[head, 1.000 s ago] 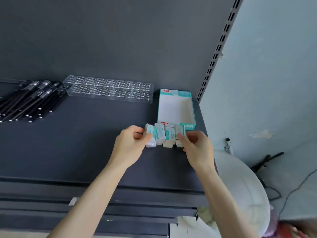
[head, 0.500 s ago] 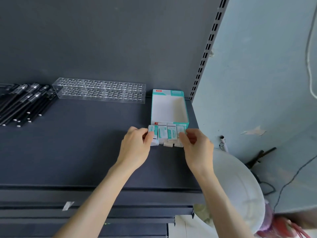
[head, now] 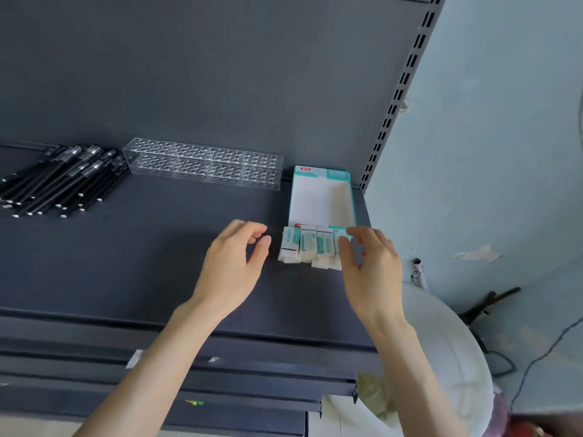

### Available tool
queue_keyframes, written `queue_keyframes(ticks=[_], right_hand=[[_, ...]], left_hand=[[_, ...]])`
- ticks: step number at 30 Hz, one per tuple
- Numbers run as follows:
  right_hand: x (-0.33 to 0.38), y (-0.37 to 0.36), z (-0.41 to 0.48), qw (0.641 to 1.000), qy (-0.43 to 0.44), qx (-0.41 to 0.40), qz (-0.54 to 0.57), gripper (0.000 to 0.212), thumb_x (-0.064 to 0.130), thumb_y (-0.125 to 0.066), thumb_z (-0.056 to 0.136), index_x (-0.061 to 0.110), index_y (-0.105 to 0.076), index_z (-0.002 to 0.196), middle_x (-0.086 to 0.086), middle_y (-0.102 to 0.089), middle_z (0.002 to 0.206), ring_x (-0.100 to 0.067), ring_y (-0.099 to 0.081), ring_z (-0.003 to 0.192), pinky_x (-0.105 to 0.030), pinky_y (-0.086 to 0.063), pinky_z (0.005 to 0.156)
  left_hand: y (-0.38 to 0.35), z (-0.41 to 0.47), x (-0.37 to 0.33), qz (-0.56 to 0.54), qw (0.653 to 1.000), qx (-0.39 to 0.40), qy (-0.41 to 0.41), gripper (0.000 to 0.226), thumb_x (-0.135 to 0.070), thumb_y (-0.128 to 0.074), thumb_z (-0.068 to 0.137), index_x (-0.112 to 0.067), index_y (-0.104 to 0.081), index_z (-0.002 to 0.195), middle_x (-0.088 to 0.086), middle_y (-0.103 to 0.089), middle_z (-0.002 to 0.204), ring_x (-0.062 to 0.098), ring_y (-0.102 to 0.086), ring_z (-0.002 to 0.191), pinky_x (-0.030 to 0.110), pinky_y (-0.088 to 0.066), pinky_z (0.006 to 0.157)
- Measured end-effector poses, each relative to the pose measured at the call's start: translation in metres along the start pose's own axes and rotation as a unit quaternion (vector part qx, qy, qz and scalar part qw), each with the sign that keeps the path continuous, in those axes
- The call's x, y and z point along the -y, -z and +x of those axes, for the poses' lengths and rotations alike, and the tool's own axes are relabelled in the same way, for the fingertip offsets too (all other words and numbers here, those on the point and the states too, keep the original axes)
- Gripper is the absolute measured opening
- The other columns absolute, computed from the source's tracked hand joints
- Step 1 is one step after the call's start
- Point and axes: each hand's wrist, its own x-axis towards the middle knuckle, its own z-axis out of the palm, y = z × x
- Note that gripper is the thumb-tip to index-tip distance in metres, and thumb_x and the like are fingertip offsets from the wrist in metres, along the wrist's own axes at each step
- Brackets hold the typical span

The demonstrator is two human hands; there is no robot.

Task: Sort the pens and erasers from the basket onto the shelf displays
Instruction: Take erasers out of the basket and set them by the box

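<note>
Head view: erasers (head: 307, 247) sit between left hand (head: 232, 269) and right hand (head: 373, 269).

Appeared as two bare forearms (head: 151, 367), uncovered right down to the bottom edge of the shot. Showed a bare left hand (head: 232, 269) and a bare right hand (head: 372, 272), both slim, with long, slender fingers (head: 249, 227) and narrow wrists (head: 202, 307). Looked slightly blurred about the right hand's outline.

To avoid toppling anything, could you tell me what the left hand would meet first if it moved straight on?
Probably the leftmost eraser of the row: the left hand points rightward at it across a gap, though depth is unclear.
</note>
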Motion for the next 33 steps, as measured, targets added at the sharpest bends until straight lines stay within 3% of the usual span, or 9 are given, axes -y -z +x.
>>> queue_keyframes(ticks=[5, 9, 13, 22, 33], right_hand=[[0.053, -0.009, -0.001, 0.997, 0.073, -0.003, 0.026, 0.019, 0.018, -0.055, 0.092, 0.011, -0.064, 0.108, -0.006, -0.064, 0.112, -0.027, -0.056, 0.1, -0.04, -0.05, 0.081], [0.106, -0.037, -0.019, 0.99, 0.136, 0.016, 0.04, 0.017, 0.017, -0.058, 0.091, 0.009, -0.065, 0.105, -0.003, -0.066, 0.099, -0.026, -0.055, 0.092, -0.032, -0.043, 0.076], [0.166, -0.086, -0.052, 0.979, 0.188, 0.064, 0.038, 0.022, 0.023, -0.055, 0.093, 0.013, -0.063, 0.11, 0.001, -0.065, 0.105, -0.023, -0.054, 0.094, -0.03, -0.044, 0.074], [0.312, -0.219, -0.141, 0.964, 0.207, 0.15, 0.068, 0.026, 0.024, -0.052, 0.095, 0.014, -0.061, 0.117, 0.004, -0.062, 0.117, -0.02, -0.051, 0.106, -0.031, -0.046, 0.082], [0.442, -0.313, -0.116, 0.957, 0.232, 0.157, 0.082, 0.029, 0.027, -0.051, 0.095, 0.017, -0.059, 0.121, 0.008, -0.059, 0.119, -0.015, -0.052, 0.107, -0.029, -0.045, 0.088]], left_hand=[[0.055, -0.008, 0.008, 0.058, 0.996, -0.038, -0.046, 0.028, -0.027, -0.053, 0.093, -0.011, -0.063, 0.113, -0.002, -0.064, 0.108, 0.021, -0.061, 0.102, 0.047, -0.049, 0.088], [0.111, -0.025, 0.032, 0.097, 0.991, -0.076, -0.049, 0.039, -0.039, -0.045, 0.09, -0.013, -0.063, 0.113, -0.003, -0.064, 0.108, 0.02, -0.061, 0.098, 0.043, -0.049, 0.085], [0.173, -0.059, 0.084, 0.151, 0.983, -0.1, -0.018, 0.043, -0.044, -0.04, 0.089, -0.016, -0.062, 0.113, -0.005, -0.064, 0.108, 0.016, -0.057, 0.097, 0.033, -0.04, 0.086], [0.324, -0.124, 0.224, 0.213, 0.972, -0.09, 0.038, 0.043, -0.043, -0.041, 0.089, -0.013, -0.062, 0.111, -0.001, -0.066, 0.102, 0.026, -0.064, 0.092, 0.047, -0.051, 0.083], [0.444, -0.07, 0.319, 0.209, 0.971, -0.117, 0.013, 0.044, -0.043, -0.041, 0.089, -0.014, -0.061, 0.115, -0.003, -0.066, 0.102, 0.02, -0.062, 0.088, 0.042, -0.049, 0.082]])
